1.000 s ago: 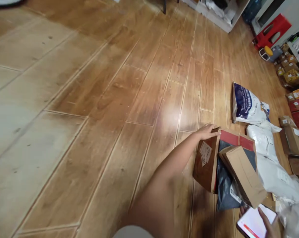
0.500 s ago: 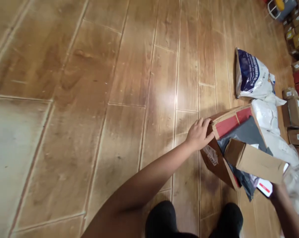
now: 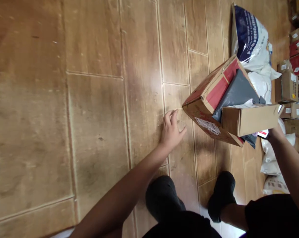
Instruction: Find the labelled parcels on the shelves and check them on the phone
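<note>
My left hand (image 3: 173,130) is held out over the floor with fingers spread, apart from the red-and-brown cardboard carton (image 3: 201,102). The carton is tilted, and a shipping label shows on its near side. A grey plastic mailer (image 3: 235,92) lies against it. In front of both is a smaller plain brown box (image 3: 258,119). At that box's right end, my right hand (image 3: 275,133) is closed around a smartphone (image 3: 263,133), mostly covered by the box. Its fingers are largely hidden, so whether they also grip the box is unclear.
A blue-and-white plastic sack (image 3: 251,39) stands on the wood-look floor (image 3: 95,132) beyond the carton. White bags (image 3: 273,162) lie along the right. Stacked parcels (image 3: 287,86) line the right edge. My feet in black shoes (image 3: 164,198) are below.
My left hand has let go of the carton's corner and drawn away to the left. The carton, small box and right hand now appear higher in view, with the small box turned more level.
</note>
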Tool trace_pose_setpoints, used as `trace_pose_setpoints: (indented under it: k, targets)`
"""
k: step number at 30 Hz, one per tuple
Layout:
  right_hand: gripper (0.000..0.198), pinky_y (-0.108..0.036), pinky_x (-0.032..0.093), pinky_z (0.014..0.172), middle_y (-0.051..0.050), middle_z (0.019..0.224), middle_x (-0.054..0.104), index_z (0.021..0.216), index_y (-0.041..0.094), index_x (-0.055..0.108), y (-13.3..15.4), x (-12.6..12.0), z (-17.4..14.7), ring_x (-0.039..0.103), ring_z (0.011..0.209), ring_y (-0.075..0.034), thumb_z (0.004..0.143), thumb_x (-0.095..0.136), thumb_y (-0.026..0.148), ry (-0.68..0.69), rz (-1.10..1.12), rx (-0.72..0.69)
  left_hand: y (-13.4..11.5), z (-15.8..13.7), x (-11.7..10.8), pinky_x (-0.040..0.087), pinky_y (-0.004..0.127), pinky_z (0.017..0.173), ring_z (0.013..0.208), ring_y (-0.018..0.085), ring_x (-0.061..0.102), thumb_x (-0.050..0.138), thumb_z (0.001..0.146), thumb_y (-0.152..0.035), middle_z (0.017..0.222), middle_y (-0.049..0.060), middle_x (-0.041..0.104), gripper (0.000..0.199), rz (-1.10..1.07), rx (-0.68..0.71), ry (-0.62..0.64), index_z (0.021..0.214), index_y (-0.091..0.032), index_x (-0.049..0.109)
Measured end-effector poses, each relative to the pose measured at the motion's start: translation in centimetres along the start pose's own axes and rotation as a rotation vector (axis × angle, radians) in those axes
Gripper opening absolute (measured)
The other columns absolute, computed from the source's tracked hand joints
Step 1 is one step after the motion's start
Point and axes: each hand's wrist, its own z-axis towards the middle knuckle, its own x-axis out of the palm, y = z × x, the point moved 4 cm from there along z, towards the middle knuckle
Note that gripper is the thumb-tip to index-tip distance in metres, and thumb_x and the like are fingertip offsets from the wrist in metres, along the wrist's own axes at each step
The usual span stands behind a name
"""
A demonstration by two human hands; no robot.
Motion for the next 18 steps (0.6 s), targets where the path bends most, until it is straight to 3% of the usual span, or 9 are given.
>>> trace_pose_setpoints:
  k: [4, 7, 10, 12, 15, 18]
  targets:
    - [0.011, -0.036, 0.051, 0.077, -0.013, 0.084, 0.075, 0.079, 0.013, 0.066, -0.6, -0.5, -0.4, 0.069, 0.084, -0.021, 0.07, 0.071, 0.017, 0.036, 0.1, 0.051, -3.0, 3.6, -0.4, 0.032, 0.053, 0.115, 0.14, 0.035, 0.033, 0.074, 0.076, -0.031, 0.149, 0.02, 0.033, 0.09, 0.053, 0.279, 0.071, 0.15, -0.016, 0.023]
    - [0.017, -0.038, 0.052, 0.083, -0.012, 0.088, 0.075, 0.086, 0.013, 0.067, -2.5, -0.9, -2.2, 0.068, 0.092, -0.022, 0.076, 0.065, 0.026, 0.034, 0.193, 0.079, -4.8, 4.8, -0.6, 0.024, 0.052, 0.12, 0.144, 0.034, 0.029, 0.073, 0.078, -0.031, 0.154, 0.018, 0.033, 0.09, 0.061, 0.43, 0.122, 0.151, -0.017, 0.022]
    - [0.028, -0.04, 0.053, 0.087, -0.007, 0.092, 0.074, 0.092, 0.019, 0.067, -6.2, -0.1, -5.1, 0.068, 0.096, -0.022, 0.081, 0.055, 0.042, 0.039, 0.297, 0.119, -5.4, 4.8, -0.7, 0.023, 0.051, 0.12, 0.145, 0.033, 0.028, 0.07, 0.081, -0.033, 0.156, 0.017, 0.034, 0.088, 0.065, 0.452, 0.155, 0.152, -0.017, 0.021]
    - [0.03, -0.042, 0.055, 0.082, -0.004, 0.088, 0.074, 0.091, 0.021, 0.066, -9.4, 1.3, -7.4, 0.069, 0.088, -0.022, 0.08, 0.054, 0.047, 0.082, 0.374, 0.236, -5.4, 4.5, -0.7, 0.024, 0.053, 0.12, 0.146, 0.033, 0.028, 0.069, 0.082, -0.034, 0.156, 0.016, 0.033, 0.086, 0.073, 0.428, 0.152, 0.152, -0.018, 0.022]
    - [0.034, -0.039, 0.056, 0.072, -0.006, 0.078, 0.073, 0.09, 0.017, 0.068, -13.3, 3.7, -10.5, 0.068, 0.071, -0.021, 0.075, 0.059, 0.046, 0.177, 0.4, 0.373, -5.2, 4.0, -0.8, 0.026, 0.055, 0.118, 0.147, 0.033, 0.026, 0.07, 0.082, -0.034, 0.156, 0.018, 0.031, 0.084, 0.075, 0.389, 0.135, 0.151, -0.019, 0.025]
    - [0.039, -0.036, 0.057, 0.068, -0.009, 0.078, 0.074, 0.094, 0.013, 0.07, -15.1, 4.9, -11.9, 0.068, 0.069, -0.021, 0.072, 0.063, 0.044, 0.237, 0.425, 0.429, -5.1, 3.8, -0.8, 0.027, 0.054, 0.118, 0.147, 0.033, 0.024, 0.07, 0.081, -0.032, 0.156, 0.019, 0.028, 0.083, 0.072, 0.384, 0.125, 0.15, -0.019, 0.025]
